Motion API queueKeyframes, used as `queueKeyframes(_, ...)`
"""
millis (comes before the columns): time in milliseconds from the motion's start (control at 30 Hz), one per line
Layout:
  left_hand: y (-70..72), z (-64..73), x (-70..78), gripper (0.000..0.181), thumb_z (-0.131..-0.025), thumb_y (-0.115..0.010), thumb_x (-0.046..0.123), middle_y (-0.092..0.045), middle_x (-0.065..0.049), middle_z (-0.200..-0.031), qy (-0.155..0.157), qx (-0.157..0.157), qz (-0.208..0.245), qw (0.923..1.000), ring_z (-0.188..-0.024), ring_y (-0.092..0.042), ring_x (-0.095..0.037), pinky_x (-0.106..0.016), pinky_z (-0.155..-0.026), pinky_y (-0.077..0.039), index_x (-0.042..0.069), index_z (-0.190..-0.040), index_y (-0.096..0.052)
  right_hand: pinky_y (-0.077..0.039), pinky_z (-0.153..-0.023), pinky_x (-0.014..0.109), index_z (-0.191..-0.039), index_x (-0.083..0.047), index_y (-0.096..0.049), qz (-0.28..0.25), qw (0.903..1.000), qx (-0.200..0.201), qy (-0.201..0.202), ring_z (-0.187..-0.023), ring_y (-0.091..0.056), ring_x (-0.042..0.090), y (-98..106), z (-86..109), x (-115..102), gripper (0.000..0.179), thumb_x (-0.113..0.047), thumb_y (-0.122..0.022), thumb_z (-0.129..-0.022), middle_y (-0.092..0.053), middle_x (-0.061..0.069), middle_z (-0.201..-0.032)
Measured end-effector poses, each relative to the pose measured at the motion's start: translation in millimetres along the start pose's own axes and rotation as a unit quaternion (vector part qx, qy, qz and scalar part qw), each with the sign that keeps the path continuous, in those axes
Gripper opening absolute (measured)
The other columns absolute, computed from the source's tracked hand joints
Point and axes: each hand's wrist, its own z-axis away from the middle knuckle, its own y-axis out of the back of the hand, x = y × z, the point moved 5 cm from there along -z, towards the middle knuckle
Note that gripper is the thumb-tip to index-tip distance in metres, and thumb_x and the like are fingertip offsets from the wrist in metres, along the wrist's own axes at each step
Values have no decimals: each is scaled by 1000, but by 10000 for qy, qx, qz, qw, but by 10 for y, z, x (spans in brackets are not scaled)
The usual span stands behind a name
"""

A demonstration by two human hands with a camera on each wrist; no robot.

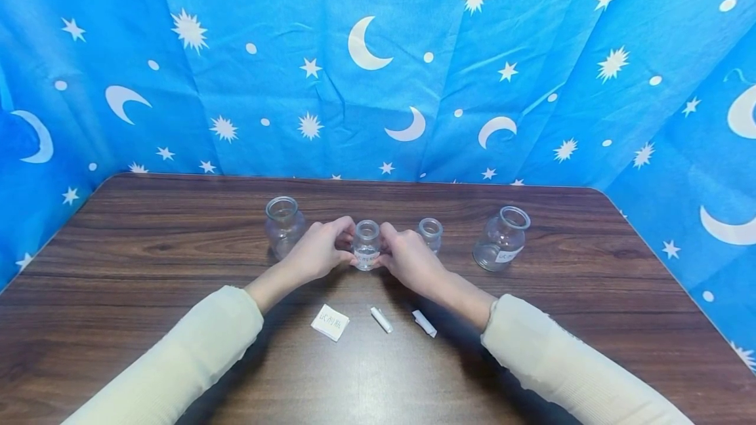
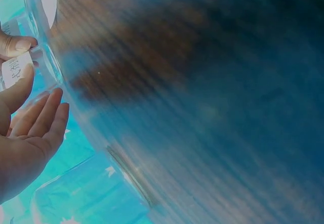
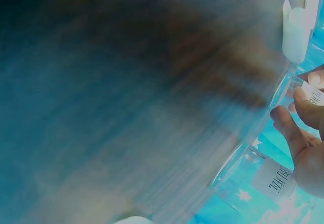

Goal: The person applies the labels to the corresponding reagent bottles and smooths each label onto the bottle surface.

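Note:
Between both hands a small clear glass jar (image 1: 367, 233) stands upright on the table, bearing a white label (image 1: 366, 259) with handwritten characters. My left hand (image 1: 315, 251) holds its left side, the thumb pressed on the label's edge; in the left wrist view that hand's fingers (image 2: 43, 117) reach behind the glass. From the opposite side my right hand (image 1: 410, 258) grips the jar, its thumb at the label's other end. A second small jar (image 1: 431, 231) stands just behind the right hand, partly hidden by it.
A large jar (image 1: 282, 218) stands left, beside the left hand. Another large jar (image 1: 502, 238), labelled, stands to the right. On the wooden table (image 1: 195, 235) nearer me lie a stack of written paper slips (image 1: 331, 322) and two small white rolled pieces, one left (image 1: 381, 320), one right (image 1: 424, 324).

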Motion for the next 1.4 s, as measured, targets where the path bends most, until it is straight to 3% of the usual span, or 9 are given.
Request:
queueKeyframes(533,6,-6,1,31,-71,-74,2,-67,-12,-98,-70,-300,338,9990,-94,-63,-24,-34,-81,-49,6,-96,-55,-48,-51,28,-82,-2,-48,112,9998,-104,-146,-64,-64,20,-6,-9,11,30,-2,-76,-69,-64,9,-69)
queueKeyframes(933,29,3,-22,32,-70,-74,2,-67,-12,-97,-65,-256,353,9990,-93,-63,-24,-32,-80,-49,4,-96,-55,-50,-55,23,-82,-1,-54,-350,9991,-40,227,-67,-65,19,28,-4,14,23,-10,-74,-73,-66,9,-73)
queueKeyframes(1167,47,4,-21,31,-71,-74,3,-67,-12,-97,-89,-244,226,9994,-93,-64,-24,-33,-81,-49,4,-95,-54,-41,-47,18,-80,-3,-54,-372,9978,-296,468,-52,-53,9,52,-31,24,15,-11,-67,-81,-58,2,-62)
queueKeyframes(1400,69,-2,-3,30,-73,-74,11,-68,-9,-93,-169,-213,-354,9990,-88,-64,-22,-35,-76,-49,8,-94,-53,-41,-48,19,-81,-2,-56,-373,9968,-553,434,-50,-48,6,61,-60,36,12,-11,-62,-86,-56,0,-60)
